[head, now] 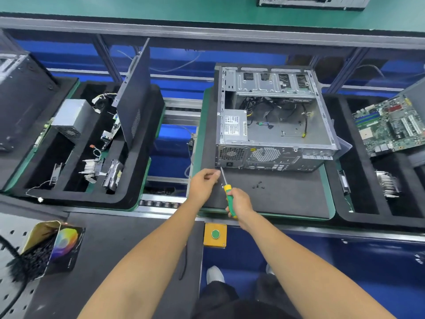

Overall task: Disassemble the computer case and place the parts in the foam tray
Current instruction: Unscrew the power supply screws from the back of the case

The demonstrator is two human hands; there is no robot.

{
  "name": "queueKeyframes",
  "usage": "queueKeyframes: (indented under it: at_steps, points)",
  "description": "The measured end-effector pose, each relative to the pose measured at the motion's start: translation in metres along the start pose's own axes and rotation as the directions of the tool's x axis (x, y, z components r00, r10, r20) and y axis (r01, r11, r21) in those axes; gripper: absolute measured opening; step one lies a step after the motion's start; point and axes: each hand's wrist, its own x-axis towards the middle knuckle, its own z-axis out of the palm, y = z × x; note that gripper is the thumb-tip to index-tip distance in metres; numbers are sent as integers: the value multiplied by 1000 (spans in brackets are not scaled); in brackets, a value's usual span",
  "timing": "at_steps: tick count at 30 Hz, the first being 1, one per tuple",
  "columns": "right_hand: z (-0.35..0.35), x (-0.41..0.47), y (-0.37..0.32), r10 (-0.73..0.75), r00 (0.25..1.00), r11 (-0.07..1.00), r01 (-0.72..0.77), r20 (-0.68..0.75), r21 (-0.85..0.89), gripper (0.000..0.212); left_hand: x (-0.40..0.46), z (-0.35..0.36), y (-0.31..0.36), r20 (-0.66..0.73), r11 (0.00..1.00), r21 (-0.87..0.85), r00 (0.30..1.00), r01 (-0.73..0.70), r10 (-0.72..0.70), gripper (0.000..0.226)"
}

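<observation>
An open grey computer case (273, 118) lies on a dark mat (287, 194), its side panel off, with a power supply (234, 125) and loose cables inside. My right hand (240, 202) grips a green and yellow screwdriver (230, 199) whose tip points at the case's lower left rear corner. My left hand (203, 184) hovers just left of the shaft, fingers curled at its tip; whether they pinch a screw I cannot tell. A few black screws (258, 185) lie on the mat. The foam tray (142, 180) at left holds a removed power supply (71, 118), a heatsink (90, 170) and the side panel (135, 100).
Another foam tray (358, 199) at right carries a motherboard (388, 125) and a heatsink (387, 184). A yellow box with a green button (215, 234) sits at the bench edge. At lower left stands an open box of black screws (39, 252). Another dark case (20, 97) fills the far left.
</observation>
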Motion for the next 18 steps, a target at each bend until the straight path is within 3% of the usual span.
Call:
queueKeyframes:
  at_steps: [8, 18]
  points:
    - [8, 5, -5, -85, 996, 996, 85, -6, -36, 19, 8, 5, -3, 14, 981, -174, 996, 88, -87, 32]
    - [11, 6, 3, -73, 997, 997, 74, -33, 4, 17, 10, 6, -15, 31, 993, -107, 999, 39, -36, 30]
